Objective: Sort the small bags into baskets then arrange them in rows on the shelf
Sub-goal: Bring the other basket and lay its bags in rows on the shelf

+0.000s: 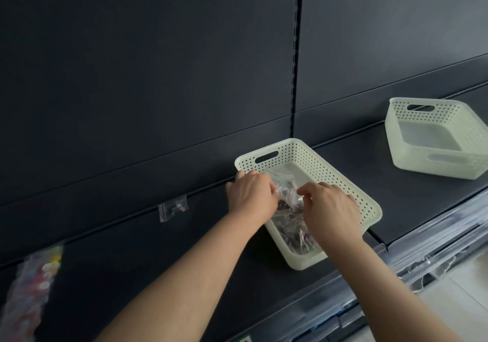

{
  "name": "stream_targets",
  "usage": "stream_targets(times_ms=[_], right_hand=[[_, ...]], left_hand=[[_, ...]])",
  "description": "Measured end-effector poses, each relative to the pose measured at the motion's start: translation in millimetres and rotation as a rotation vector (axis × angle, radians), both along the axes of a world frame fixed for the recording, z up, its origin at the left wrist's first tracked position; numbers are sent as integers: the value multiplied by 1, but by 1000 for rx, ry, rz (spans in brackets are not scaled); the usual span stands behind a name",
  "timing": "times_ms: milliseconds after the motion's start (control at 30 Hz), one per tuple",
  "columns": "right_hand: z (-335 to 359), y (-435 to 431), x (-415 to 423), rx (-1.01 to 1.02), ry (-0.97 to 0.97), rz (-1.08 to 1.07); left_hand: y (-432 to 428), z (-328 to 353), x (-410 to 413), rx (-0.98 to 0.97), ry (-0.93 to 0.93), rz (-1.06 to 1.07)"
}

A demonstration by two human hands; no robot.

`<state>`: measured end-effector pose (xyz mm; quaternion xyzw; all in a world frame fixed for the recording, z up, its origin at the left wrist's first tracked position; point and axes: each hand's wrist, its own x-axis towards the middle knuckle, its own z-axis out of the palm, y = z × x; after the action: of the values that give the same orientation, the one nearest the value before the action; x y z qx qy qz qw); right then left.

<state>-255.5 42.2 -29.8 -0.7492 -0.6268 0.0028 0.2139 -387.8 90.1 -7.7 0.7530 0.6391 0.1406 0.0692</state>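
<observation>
Small bags (288, 225), crinkly clear plastic

Single wide-angle view worn on the head, facing forward and down onto the dark shelf (118, 262) and its back panel (158, 77). Close in: forearms (184, 275) entering from the bottom of frame, nearer basket (369, 211) centred by the shelf's front edge, second basket (464, 141) toward its right end.

Open shelf (369, 162) between near basket (369, 207) and far basket (470, 141), 1 small bag (173, 207) at left
</observation>
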Motion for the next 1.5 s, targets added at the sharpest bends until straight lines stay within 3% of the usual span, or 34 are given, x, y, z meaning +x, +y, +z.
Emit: stream_targets(times_ms=[167, 267, 367, 633, 833, 1033, 1133, 1267, 1400, 1500], right_hand=[[8, 3, -7, 53, 52, 17], [20, 10, -33, 104, 284, 173], [31, 11, -70, -3, 525, 307], [4, 16, -138, -149, 847, 374], [-11, 14, -169, -214, 970, 402], [-12, 12, -181, -283, 1221, 335], [-11, 10, -177, -382, 1297, 408], [-22, 14, -171, -464, 1166, 452], [-32, 23, -174, -348, 852, 395], [-28, 35, -181, -266, 769, 386]], left_hand=[[-2, 9, -27, -50, -586, 69], [-10, 17, -54, -133, -932, 134], [-21, 16, -84, -164, -997, 198], [-61, -3, -156, -213, -1093, 323], [-76, -14, -189, -209, -1313, 445], [-77, -24, -193, -202, -1340, 525], [-75, -29, -194, -206, -1360, 571], [-72, -41, -195, -221, -1262, 607], [-62, -56, -194, -101, -909, 621], [-47, -58, -194, -36, -733, 638]])
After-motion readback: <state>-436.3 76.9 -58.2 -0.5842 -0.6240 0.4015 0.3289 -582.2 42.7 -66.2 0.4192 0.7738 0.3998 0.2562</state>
